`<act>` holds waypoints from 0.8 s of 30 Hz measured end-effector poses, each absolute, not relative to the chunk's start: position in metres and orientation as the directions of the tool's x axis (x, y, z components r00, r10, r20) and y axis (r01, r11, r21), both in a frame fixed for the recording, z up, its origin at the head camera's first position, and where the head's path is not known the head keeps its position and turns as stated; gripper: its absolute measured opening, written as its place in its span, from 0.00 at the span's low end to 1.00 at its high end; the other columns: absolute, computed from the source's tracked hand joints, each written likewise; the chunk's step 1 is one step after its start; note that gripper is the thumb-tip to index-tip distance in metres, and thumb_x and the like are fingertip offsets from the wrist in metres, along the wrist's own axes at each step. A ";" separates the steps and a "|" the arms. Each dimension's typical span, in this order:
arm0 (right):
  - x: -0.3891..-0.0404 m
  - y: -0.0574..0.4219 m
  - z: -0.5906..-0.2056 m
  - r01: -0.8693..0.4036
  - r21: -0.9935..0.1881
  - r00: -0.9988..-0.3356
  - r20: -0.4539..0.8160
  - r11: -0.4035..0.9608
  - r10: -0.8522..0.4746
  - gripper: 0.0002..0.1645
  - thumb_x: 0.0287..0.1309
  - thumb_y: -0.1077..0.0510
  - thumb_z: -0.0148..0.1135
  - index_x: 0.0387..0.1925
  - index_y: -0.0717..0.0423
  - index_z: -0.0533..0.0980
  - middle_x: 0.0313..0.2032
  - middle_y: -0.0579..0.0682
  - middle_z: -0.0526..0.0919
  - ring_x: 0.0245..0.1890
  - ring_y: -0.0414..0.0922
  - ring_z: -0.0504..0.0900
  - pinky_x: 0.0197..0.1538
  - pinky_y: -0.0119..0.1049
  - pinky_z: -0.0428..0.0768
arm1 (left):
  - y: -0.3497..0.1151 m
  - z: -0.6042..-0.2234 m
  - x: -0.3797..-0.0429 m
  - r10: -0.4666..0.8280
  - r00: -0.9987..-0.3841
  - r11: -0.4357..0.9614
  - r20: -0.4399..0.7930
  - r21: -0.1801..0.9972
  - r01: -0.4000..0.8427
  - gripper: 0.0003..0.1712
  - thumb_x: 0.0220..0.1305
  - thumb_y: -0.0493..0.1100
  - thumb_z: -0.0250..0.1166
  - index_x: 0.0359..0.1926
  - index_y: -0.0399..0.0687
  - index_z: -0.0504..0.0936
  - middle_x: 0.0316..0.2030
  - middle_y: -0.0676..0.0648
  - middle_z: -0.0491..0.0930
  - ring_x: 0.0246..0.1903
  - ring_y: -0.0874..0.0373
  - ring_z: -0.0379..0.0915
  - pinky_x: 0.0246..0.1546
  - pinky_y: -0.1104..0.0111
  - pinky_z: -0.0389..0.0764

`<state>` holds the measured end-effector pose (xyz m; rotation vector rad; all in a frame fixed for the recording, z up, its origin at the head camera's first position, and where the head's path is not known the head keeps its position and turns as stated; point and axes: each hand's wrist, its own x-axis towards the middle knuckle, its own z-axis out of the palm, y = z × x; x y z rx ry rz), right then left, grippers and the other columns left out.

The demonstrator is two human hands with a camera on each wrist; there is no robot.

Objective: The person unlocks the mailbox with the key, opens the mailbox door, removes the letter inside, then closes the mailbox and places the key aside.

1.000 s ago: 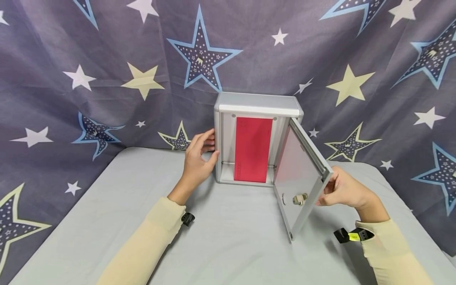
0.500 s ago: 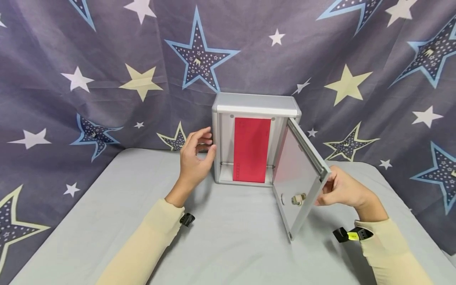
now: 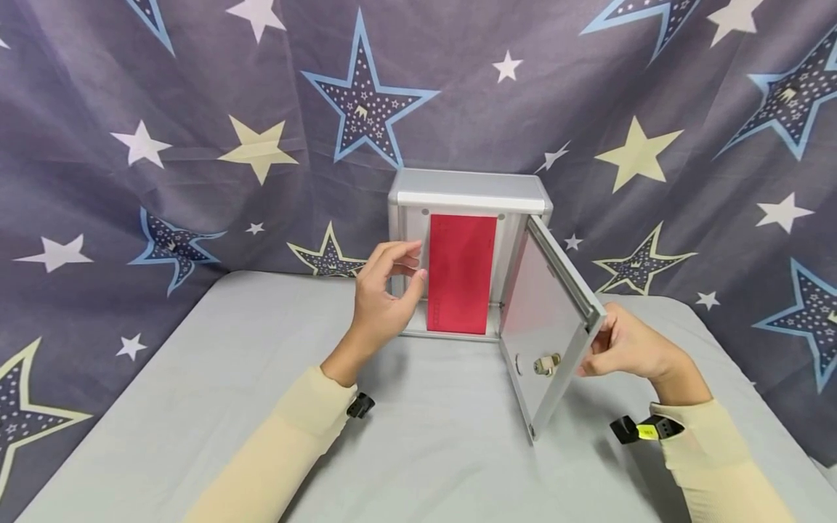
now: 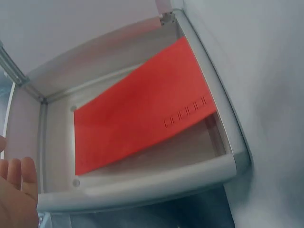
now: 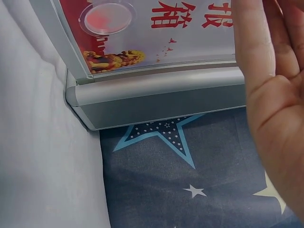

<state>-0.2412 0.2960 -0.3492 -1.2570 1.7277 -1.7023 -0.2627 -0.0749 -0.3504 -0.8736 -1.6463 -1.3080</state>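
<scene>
A silver metal mailbox [image 3: 471,183] stands upright at the back of the table, its hinged door [image 3: 546,305] swung out to the right. Inside, a red envelope [image 3: 461,276] leans upright against the back wall. My left hand [image 3: 382,301] hovers before the box's left side, fingers loosely bent and holding nothing, fingertips just left of the envelope. With my right hand [image 3: 631,349] I hold the door's free edge; some of those fingers are hidden behind it. The left wrist view shows the envelope [image 4: 137,109] with a row of printed squares near its lower end.
A lock [image 3: 548,365] sits on the door's inner face. The door's printed front [image 5: 190,28] shows red characters and a round window in the right wrist view. A grey cloth covers the table [image 3: 431,436]; a star-patterned curtain [image 3: 458,87] hangs close behind the box.
My left hand has left the mailbox's outer left side and moved right, in front of its opening. The right hand and door stay about the same.
</scene>
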 end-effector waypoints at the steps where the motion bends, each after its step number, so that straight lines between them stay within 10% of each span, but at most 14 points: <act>1: -0.241 0.296 -0.349 -0.316 -0.937 -0.509 0.302 -0.151 -0.806 0.34 0.40 0.87 0.53 0.40 0.55 0.86 0.29 0.40 0.84 0.24 0.36 0.77 0.33 0.26 0.86 | -0.073 -0.351 -0.263 0.030 -0.408 0.213 0.912 0.393 0.894 0.22 0.61 0.26 0.66 0.57 0.34 0.81 0.47 0.37 0.79 0.41 0.45 0.80 0.42 0.60 0.88; 15: -0.242 0.298 -0.350 -0.346 -0.926 -0.502 0.318 -0.150 -0.804 0.34 0.38 0.88 0.53 0.39 0.55 0.86 0.28 0.41 0.85 0.18 0.45 0.72 0.28 0.25 0.83 | -0.046 -0.352 -0.267 0.192 -0.719 0.349 0.668 0.638 0.686 0.32 0.63 0.30 0.68 0.68 0.37 0.72 0.57 0.39 0.75 0.52 0.45 0.75 0.53 0.54 0.85; 24: -0.245 0.297 -0.351 -0.367 -0.914 -0.484 0.347 -0.174 -0.803 0.34 0.38 0.87 0.54 0.40 0.56 0.85 0.29 0.40 0.85 0.22 0.37 0.75 0.25 0.27 0.82 | -0.034 -0.361 -0.281 0.110 -0.768 0.458 0.631 0.654 0.602 0.34 0.62 0.31 0.68 0.69 0.37 0.71 0.58 0.37 0.74 0.54 0.41 0.73 0.56 0.53 0.82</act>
